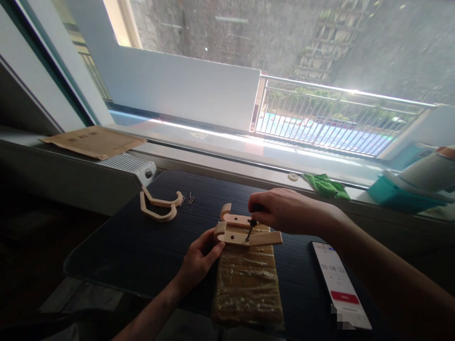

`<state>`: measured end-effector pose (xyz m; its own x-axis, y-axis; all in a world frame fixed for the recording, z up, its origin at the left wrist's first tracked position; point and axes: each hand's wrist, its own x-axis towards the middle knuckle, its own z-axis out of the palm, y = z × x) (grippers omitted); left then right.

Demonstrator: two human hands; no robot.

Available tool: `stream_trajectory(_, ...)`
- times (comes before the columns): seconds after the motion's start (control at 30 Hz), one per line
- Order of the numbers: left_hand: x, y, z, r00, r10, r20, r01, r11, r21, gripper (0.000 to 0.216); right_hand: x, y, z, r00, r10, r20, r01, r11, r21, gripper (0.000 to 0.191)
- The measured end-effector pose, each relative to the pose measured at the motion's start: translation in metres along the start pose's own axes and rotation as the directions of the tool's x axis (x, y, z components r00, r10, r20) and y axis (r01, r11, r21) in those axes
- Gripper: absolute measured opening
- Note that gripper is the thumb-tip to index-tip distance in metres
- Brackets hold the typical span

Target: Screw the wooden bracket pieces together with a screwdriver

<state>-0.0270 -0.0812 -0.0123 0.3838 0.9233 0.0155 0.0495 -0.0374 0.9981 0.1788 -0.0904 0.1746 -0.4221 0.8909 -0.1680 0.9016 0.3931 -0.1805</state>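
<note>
Here, gripped a screwdriver [252, 222] in the right hand [280, 208], tip at a hole in the near hook [239, 239] atop a wrapped block [247, 289]; held that hook's curved end in the left hand [201, 255]. Had another hook [242, 220] behind, partly blocked by the right hand, loose hooks [164, 218] and screws [191, 199] leftward, a phone [343, 284] rightward.

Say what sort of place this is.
Probably indoors, beside a balcony: a dark table stands by a windowsill, with a metal railing visible outside.

Right grip [272, 206] fist-tight, its forearm [373, 260] aslant; left grip [203, 251] lower and nearer, thumb [215, 253] outstretched.
</note>
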Motion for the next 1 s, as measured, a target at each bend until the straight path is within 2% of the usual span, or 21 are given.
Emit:
stream_trajectory(0.53,-0.001,0.001,0.0,1.0,0.023,-0.001,-0.023,0.998,-0.053,0.029,0.019,0.0,0.0,0.997,0.068,0.029,-0.066,0.996,-0.052,0.023)
stream_trajectory(0.83,0.0,-0.002,-0.001,1.0,0.021,0.006,-0.021,0.999,-0.049,0.029,0.013,-0.005,-0.01,0.997,-0.039,0.066,0.042,0.998,-0.046,0.017)
stream_trajectory(1.0,-0.001,-0.003,0.0,1.0,0.015,0.007,-0.014,0.998,-0.063,0.027,0.015,-0.002,-0.006,0.997,-0.02,0.074,0.021,1.0,-0.009,0.018)
